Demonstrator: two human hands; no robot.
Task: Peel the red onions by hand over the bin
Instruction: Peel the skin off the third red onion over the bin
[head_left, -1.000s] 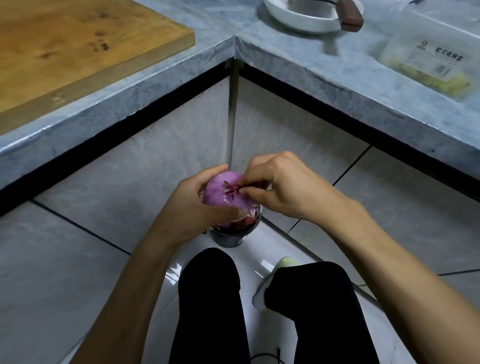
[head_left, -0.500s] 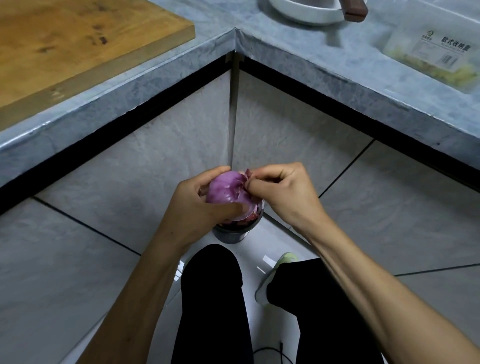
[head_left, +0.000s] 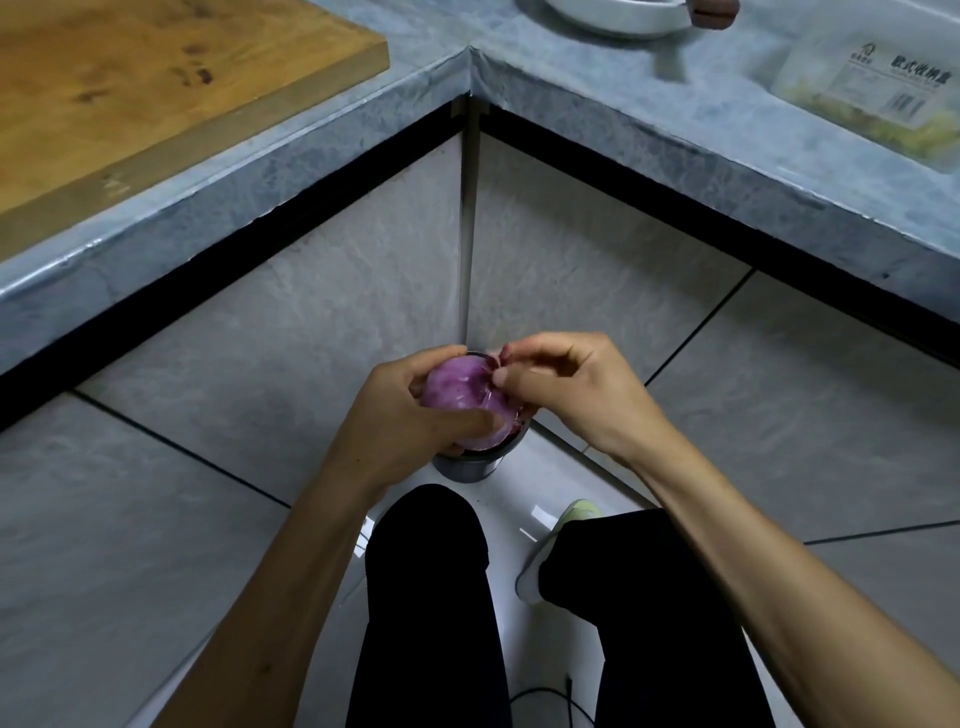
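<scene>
The desk (head_left: 597, 104) corner closes in ahead, with open tiled floor on both sides. My hands hide most of the bin (head_left: 470, 464) (only its lower rim shows). My left hand (head_left: 400, 421) cups the red onion (head_left: 457, 392) above it; my right hand (head_left: 566, 387) pinches a skin flap at its top.

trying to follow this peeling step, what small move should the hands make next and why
Probably the right hand should pull the pinched flap of thin skin away and down, then let it drop. The left hand grips the round purple-red onion directly above the small dark grey bin, and the right fingers pinch loosened skin at the onion's upper right edge, so a short tug should strip it into the bin.
</scene>
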